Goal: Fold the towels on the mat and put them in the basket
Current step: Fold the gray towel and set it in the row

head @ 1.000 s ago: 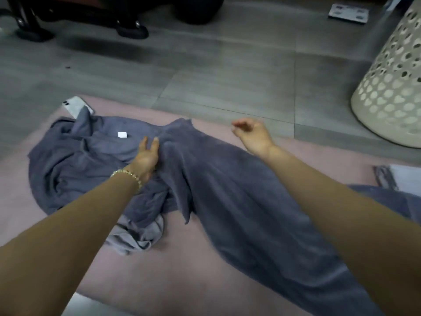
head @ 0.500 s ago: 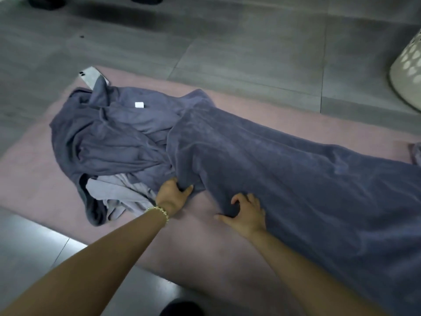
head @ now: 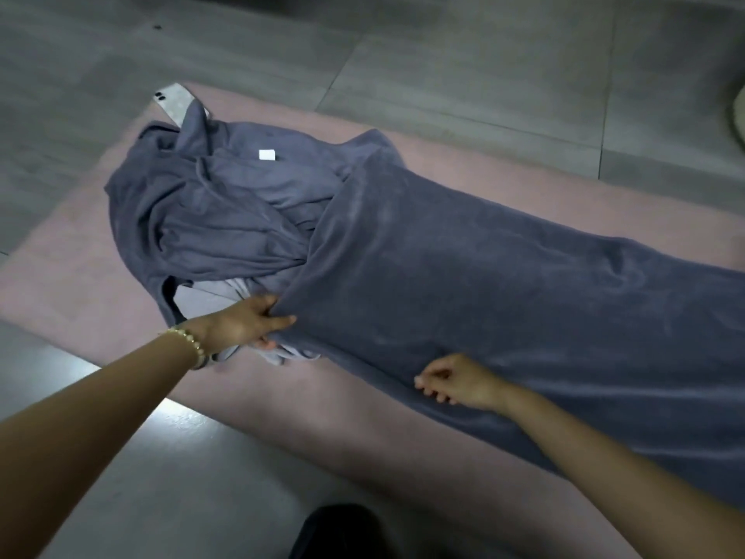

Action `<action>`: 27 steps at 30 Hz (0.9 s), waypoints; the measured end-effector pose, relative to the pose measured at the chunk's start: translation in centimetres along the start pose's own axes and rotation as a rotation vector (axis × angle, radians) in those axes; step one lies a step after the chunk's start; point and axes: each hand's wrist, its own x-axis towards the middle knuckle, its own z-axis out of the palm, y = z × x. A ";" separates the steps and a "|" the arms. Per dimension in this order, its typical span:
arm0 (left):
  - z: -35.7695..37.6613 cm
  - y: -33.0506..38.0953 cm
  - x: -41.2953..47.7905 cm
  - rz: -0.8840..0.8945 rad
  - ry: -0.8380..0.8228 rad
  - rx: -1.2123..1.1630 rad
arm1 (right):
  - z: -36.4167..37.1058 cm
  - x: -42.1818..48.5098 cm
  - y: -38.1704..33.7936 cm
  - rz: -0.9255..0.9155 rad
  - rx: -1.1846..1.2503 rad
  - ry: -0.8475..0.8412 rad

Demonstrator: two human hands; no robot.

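Left grip (head: pixel 246 322) is pinching the near left corner of the long towel (head: pixel 483 284), thumb on top, arm reaching in from lower left. That towel's slate blue and plush, lying flat on the pink mat (head: pixel 60 284), long axis running from mid-mat out past the right edge. Right grip (head: pixel 459 381) is hanging over its near edge, fingers loosely curled, holding nothing. Crumpled towel (head: pixel 209 219) is sitting just left, touching it.
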 end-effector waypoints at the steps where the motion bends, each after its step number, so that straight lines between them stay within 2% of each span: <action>1: 0.2 -0.3 -0.4 -0.018 -0.026 -0.010 | 0.3 0.3 -0.1 0.009 0.017 0.016; 4: 0.8 0.0 -0.2 0.017 0.006 -0.029 | 0.3 0.9 -2.2 -0.035 0.260 0.183; 6: 1.2 1.4 0.1 0.096 0.052 0.035 | 0.0 1.0 -4.2 -0.070 0.373 0.211; 9: 3.1 5.1 0.1 0.207 0.009 -0.011 | -0.3 0.8 -6.7 -0.099 0.664 0.127; 12: 6.5 9.0 0.0 0.264 -0.172 -0.152 | -1.7 -0.1 -8.7 -0.068 0.988 0.029; 14: 9.0 11.3 0.0 0.257 -0.290 -0.114 | -3.3 -1.1 -9.0 -0.090 1.013 0.043; 18: 12.6 15.7 -0.9 0.199 -0.482 -0.023 | -6.7 -3.5 -5.9 -0.086 1.011 0.219; 19: 13.3 16.5 -0.9 0.182 -0.484 -0.043 | -7.5 -4.1 -4.6 -0.074 1.033 0.253; 21: 14.9 17.4 0.1 0.248 -0.291 -0.013 | -8.8 -5.5 -2.1 -0.042 1.042 0.286; 23: 16.8 17.8 1.7 0.427 -0.058 0.168 | -9.5 -6.9 0.5 0.016 0.995 0.338; 24: 17.9 17.8 2.6 0.500 -0.021 0.266 | -9.7 -7.6 2.1 0.047 0.972 0.384; 27: 22.3 16.9 5.3 0.543 -0.133 0.517 | -9.4 -9.4 6.7 0.151 0.903 0.492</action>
